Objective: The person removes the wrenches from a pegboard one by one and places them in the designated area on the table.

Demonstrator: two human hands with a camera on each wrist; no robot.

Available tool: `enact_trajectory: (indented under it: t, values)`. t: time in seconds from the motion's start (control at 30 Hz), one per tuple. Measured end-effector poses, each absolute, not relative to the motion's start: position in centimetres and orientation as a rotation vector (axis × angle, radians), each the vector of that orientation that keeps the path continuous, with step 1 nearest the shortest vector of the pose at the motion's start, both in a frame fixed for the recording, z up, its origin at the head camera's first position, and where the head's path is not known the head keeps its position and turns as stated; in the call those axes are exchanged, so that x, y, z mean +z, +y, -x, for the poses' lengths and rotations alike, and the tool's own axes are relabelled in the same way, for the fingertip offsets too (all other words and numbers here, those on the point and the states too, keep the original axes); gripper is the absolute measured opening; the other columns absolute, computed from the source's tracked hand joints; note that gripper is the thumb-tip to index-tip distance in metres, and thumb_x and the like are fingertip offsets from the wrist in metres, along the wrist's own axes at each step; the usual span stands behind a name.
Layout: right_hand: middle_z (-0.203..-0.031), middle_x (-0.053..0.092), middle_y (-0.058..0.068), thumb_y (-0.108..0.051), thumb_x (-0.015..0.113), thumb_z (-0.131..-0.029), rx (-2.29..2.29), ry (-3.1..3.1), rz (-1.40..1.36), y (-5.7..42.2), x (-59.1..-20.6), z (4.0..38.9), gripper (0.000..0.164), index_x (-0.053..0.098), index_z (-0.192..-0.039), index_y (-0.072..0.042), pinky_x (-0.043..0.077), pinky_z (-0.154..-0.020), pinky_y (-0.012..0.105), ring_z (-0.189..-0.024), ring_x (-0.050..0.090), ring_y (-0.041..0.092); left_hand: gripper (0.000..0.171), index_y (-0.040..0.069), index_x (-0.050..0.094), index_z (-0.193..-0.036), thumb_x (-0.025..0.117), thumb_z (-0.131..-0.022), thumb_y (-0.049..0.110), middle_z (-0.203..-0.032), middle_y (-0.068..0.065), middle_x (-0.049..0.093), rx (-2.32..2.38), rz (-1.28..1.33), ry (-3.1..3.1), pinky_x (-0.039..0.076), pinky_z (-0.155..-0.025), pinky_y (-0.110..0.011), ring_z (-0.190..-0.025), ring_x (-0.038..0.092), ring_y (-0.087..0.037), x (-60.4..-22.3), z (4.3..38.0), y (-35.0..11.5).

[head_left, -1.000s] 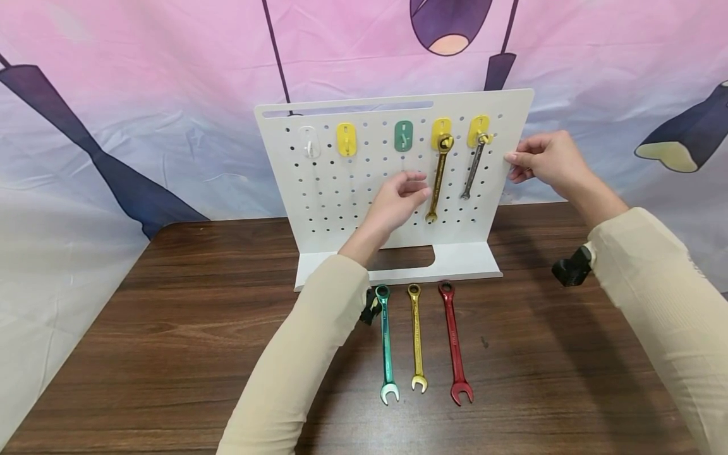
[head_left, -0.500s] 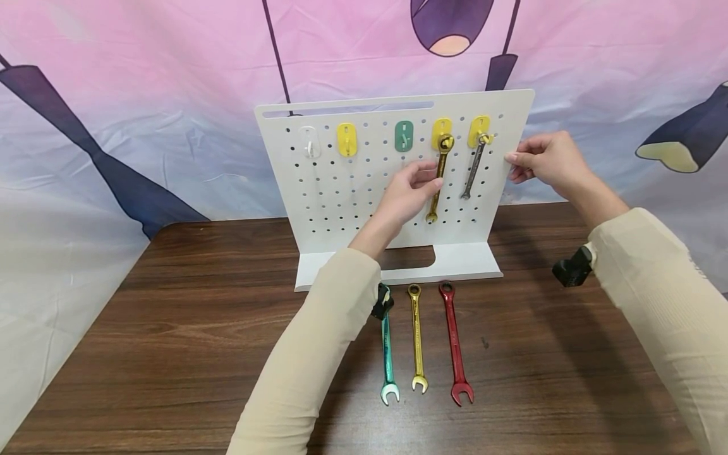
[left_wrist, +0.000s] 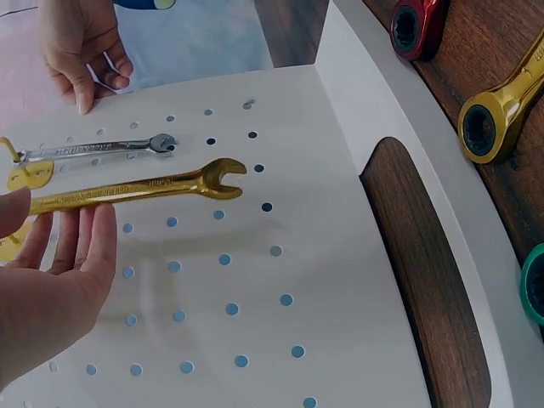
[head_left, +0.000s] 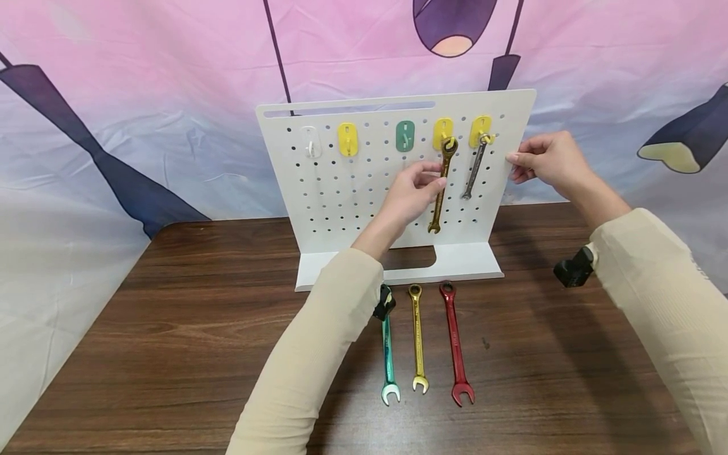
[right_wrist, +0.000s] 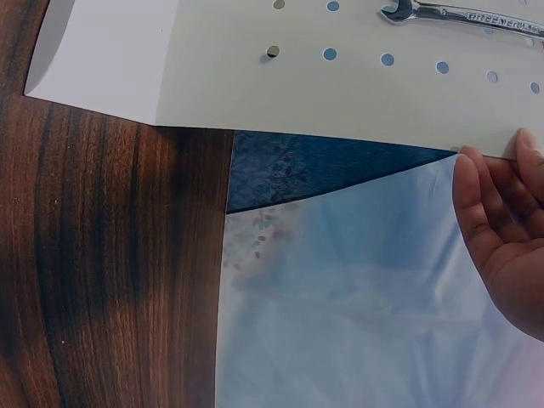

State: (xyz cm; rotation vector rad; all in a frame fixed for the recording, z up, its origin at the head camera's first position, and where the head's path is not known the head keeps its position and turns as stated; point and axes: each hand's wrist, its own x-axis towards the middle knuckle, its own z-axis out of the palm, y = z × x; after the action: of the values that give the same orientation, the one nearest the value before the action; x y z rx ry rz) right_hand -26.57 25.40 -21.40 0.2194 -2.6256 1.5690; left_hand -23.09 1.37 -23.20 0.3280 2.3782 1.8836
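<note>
My left hand pinches a gold combination wrench around the middle of its shank, thumb in front and fingers behind. The wrench's ring end is at a yellow hook on the white pegboard; its open end points down, standing off the board. At the board's right edge, my right hand grips that edge between thumb and fingers, as the right wrist view also shows. A smaller silver wrench hangs from the rightmost yellow hook, between the two hands.
On the brown table, a green wrench, a yellow-gold wrench and a red wrench lie side by side before the board. My left forearm partly covers the green one. White, yellow and green hooks hold nothing.
My left hand has moved right to the hanging gold wrench and taken hold of it. The wrench has shifted slightly toward me and lower. The right hand stays on the board's edge.
</note>
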Motion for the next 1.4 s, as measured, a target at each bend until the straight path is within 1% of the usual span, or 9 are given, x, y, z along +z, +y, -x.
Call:
enact_trajectory:
  t: [0.2, 0.33, 0.57, 0.9, 1.23, 1.4]
  values:
    - [-0.059, 0.062, 0.002, -0.010, 0.062, -0.087, 1.584, -2.622, -0.221, 25.4, -21.4, 26.6, 0.013, 0.065, -0.078, -0.001, 0.056, -0.054, 0.025, -0.053, 0.061, 0.012, 0.026, 0.005, 0.055, -0.115, 0.057, -0.090, 0.010, -0.101, -0.007, 0.061, 1.915, -0.327, 2.334, 0.053, -0.070, -0.016, -0.087, 0.059, -0.016, -23.1, 23.0, 1.7]
    - [-0.059, 0.062, 0.002, -0.009, 0.061, -0.087, 1.574, -2.626, -0.222, 25.4, -21.4, 26.5, 0.014, 0.065, -0.078, 0.000, 0.056, -0.054, 0.025, -0.053, 0.061, 0.012, 0.023, 0.003, 0.056, -0.111, 0.058, -0.090, 0.011, -0.098, -0.008, 0.060, 1.906, -0.338, 2.342, 0.053, -0.070, -0.016, -0.085, 0.059, -0.016, -23.1, 23.0, 1.9]
    - [-0.059, 0.062, 0.001, -0.008, 0.061, -0.087, 1.574, -2.624, -0.234, 25.4, -21.4, 26.5, 0.013, 0.065, -0.078, 0.001, 0.056, -0.054, 0.025, -0.053, 0.061, 0.012, 0.015, 0.003, 0.058, -0.103, 0.058, -0.090, 0.011, -0.092, -0.007, 0.060, 1.889, -0.323, 2.374, 0.055, -0.070, -0.021, -0.079, 0.059, -0.015, -23.1, 22.9, 2.1]
    - [-0.059, 0.062, 0.002, -0.010, 0.062, -0.087, 1.571, -2.632, -0.220, 25.5, -21.4, 26.5, 0.014, 0.065, -0.080, 0.001, 0.056, -0.054, 0.025, -0.053, 0.061, 0.012, 0.013, 0.002, 0.057, -0.101, 0.058, -0.090, 0.010, -0.087, -0.008, 0.059, 1.923, -0.320, 2.338, 0.054, -0.065, -0.018, -0.074, 0.059, -0.016, -22.7, 22.3, 2.1]
    - [-0.058, 0.062, 0.002, -0.008, 0.062, -0.087, 1.583, -2.613, -0.236, 25.6, -21.5, 26.6, 0.013, 0.065, -0.078, 0.001, 0.056, -0.054, 0.025, -0.053, 0.061, 0.012, 0.010, 0.000, 0.058, -0.097, 0.058, -0.089, 0.006, -0.084, -0.010, 0.059, 2.011, -0.319, 2.275, 0.055, -0.064, -0.021, -0.072, 0.059, -0.017, -22.3, 21.7, 2.3]
    - [-0.059, 0.062, 0.002, -0.009, 0.062, -0.086, 1.574, -2.619, -0.230, 25.6, -21.5, 26.5, 0.013, 0.065, -0.080, 0.002, 0.056, -0.053, 0.025, -0.053, 0.061, 0.013, 0.010, 0.000, 0.057, -0.097, 0.057, -0.090, 0.006, -0.085, -0.010, 0.059, 1.996, -0.337, 2.272, 0.055, -0.064, -0.020, -0.072, 0.058, -0.017, -22.2, 21.6, 2.3]
